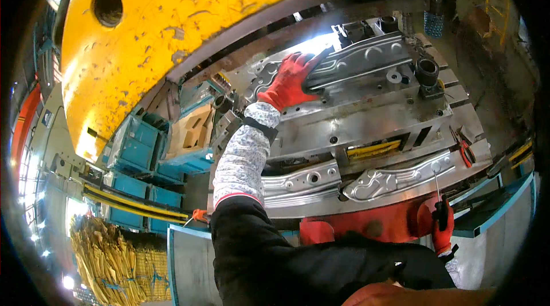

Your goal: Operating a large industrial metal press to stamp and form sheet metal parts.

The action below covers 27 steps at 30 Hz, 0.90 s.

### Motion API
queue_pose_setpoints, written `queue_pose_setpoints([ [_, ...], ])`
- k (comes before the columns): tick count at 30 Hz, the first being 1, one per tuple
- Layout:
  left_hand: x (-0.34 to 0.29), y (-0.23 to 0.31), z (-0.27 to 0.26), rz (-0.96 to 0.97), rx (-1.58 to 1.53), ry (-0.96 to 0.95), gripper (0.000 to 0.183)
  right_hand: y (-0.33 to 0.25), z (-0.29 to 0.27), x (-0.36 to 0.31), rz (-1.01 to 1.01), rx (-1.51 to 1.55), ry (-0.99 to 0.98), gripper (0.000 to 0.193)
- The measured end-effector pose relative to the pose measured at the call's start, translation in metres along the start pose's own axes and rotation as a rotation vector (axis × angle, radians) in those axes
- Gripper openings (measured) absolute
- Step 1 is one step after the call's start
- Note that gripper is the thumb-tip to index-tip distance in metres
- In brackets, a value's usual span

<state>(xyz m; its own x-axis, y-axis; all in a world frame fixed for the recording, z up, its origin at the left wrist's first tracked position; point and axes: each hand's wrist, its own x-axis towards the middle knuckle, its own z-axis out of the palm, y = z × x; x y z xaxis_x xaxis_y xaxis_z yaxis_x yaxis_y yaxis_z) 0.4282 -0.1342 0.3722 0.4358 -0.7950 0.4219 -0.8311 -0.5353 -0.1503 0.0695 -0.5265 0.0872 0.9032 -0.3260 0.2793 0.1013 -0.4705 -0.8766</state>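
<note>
My left hand (291, 81), in a red glove, is stretched far forward over the die. It grips the left end of a stamped metal panel (366, 57), thumb on the near side and fingers toward the far edge; the fingertips are partly hidden. My right hand (443, 231), also red-gloved, is low at the right. It is closed round the black handle of a tool with a thin metal shaft (437, 184), which points up past the front ledge; its tip is too small to make out. Two more formed metal panels, one left (303, 183) and one right (395, 181), lie along that ledge.
A scratched yellow press body (200, 14) overhangs the die (366, 117). Red-handled pliers (466, 151) lie on the right ledge. A dark guide post (427, 72) stands near the panel. Blue bins (134, 145) are at left, blue-framed stands (492, 206) at right.
</note>
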Motion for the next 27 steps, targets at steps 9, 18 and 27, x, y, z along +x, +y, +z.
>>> queue_pose_setpoints([
  [9,-0.012,-0.062,0.053,-0.039,-0.074,-0.289,0.082,-0.009,0.016,0.008,0.125,0.122,-0.064,0.042],
  [18,-0.016,-0.010,0.031,-0.090,0.097,-0.170,0.080,0.001,0.006,0.009,0.055,0.187,0.034,0.049],
  [27,-0.270,0.221,0.064,-1.162,-0.743,0.999,0.044,0.112,-0.063,-0.028,0.763,0.488,0.322,0.038],
])
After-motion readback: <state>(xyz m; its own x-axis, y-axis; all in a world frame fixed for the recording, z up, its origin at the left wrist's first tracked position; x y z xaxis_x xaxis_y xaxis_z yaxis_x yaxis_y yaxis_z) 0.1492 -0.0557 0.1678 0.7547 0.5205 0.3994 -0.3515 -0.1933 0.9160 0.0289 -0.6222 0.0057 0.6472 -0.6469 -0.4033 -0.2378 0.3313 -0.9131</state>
